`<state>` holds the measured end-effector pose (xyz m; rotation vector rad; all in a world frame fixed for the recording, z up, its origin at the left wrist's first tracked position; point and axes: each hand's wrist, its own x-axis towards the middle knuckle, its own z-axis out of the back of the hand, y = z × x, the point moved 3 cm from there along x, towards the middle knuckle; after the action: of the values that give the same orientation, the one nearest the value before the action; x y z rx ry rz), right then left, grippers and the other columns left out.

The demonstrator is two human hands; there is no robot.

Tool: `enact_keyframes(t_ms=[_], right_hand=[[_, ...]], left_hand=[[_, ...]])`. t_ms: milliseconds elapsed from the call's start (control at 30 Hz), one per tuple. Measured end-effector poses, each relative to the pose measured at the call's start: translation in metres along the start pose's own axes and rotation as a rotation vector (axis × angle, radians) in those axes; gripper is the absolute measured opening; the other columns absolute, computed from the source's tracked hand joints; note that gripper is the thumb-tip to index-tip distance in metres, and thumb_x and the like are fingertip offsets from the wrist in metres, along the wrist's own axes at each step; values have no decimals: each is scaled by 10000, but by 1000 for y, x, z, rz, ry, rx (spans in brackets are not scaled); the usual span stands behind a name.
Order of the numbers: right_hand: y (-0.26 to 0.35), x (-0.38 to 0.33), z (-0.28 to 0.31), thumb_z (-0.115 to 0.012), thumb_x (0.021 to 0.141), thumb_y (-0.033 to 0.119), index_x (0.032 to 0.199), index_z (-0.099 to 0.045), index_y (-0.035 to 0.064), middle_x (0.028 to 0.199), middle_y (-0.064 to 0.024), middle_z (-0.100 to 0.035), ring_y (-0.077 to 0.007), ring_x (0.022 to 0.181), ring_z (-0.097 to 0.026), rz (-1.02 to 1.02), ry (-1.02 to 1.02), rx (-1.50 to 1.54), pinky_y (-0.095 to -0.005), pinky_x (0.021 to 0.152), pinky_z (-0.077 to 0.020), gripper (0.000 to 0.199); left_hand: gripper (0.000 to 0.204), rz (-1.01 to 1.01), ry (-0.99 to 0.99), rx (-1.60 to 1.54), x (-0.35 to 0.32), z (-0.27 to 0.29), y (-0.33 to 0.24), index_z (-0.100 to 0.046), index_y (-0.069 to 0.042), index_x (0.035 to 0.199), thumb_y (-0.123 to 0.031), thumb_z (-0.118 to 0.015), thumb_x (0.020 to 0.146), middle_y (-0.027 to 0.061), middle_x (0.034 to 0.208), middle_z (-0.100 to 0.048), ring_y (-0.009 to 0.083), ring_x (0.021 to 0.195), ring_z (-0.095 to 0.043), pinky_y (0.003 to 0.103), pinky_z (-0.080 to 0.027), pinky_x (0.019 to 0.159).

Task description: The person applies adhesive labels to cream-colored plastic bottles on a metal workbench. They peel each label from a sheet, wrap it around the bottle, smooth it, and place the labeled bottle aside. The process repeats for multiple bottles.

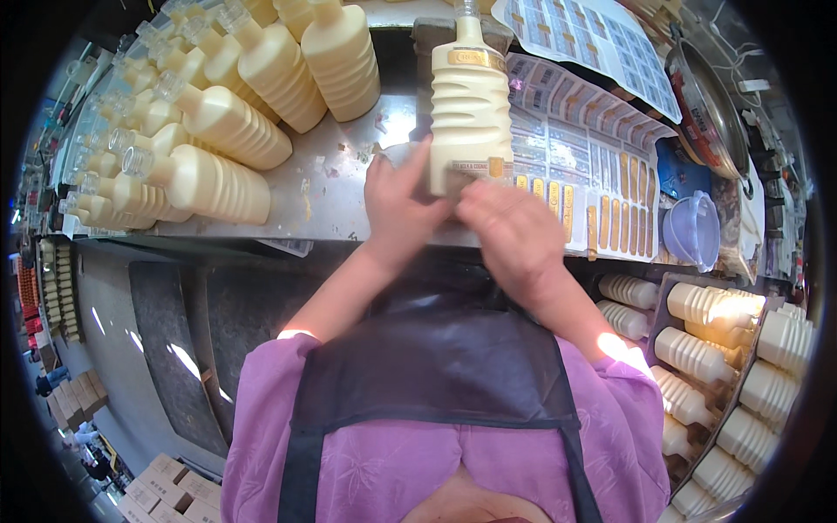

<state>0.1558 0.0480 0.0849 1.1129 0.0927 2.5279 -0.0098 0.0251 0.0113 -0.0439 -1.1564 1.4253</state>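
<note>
A cream-coloured ribbed bottle (471,109) with a clear neck lies on its back on a dark support, neck pointing away from me. A gold label is stuck near its shoulder. Across its lower end sits a transparent label strip (478,167) with a gold patch. My left hand (397,200) grips the bottle's lower left side, thumb toward its base. My right hand (516,228) has its fingers drawn together at the strip's lower edge; the fingertips are slightly blurred. Printed label sheets (623,196) with gold strips lie right of the bottle.
Several similar bottles (227,183) lie piled on the metal table (340,179) at left. More label sheets (593,48) lie at the far right, near a round pan (711,105) and a small lilac bucket (691,228). Crates of bottles (697,357) stand low at right.
</note>
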Motion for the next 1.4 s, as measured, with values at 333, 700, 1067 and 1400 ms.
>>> enact_keyframes(t_ms=[333,700,1067,1400], right_hand=[[17,20,5,-701,766,40,1026,-692,27,979,-106,-692,-257,879,-703,25,52,-92,-368,762,-556,260],[-4,10,-19,-582,957,14,1206,-562,4,1110,-202,-633,-369,991,-648,-564,1,181,-418,859,-524,250],[-37,-51,-31,-526,1009,71,1276,-520,-45,1236,-193,-586,-299,1157,-578,-885,-259,312,-383,1029,-444,291],[-62,-70,-53,-535,989,60,1273,-509,-48,1248,-192,-572,-298,1178,-557,-998,-329,442,-382,1066,-416,305]], left_hand=[[619,-59,-13,67,-2,-3,-3,-664,7,1309,-181,-806,737,146,973,-658,322,865,-572,418,-436,815],[789,-28,-39,61,-1,-3,2,-682,-24,1289,-265,-907,572,135,762,-530,327,730,-504,430,-430,779],[739,44,106,-171,-4,-2,27,-658,-61,1324,-288,-903,665,106,997,-730,317,836,-585,425,-434,858],[458,163,214,-94,-5,-10,35,-752,-122,1193,-235,-869,765,89,1187,-720,302,1144,-539,443,-348,1086]])
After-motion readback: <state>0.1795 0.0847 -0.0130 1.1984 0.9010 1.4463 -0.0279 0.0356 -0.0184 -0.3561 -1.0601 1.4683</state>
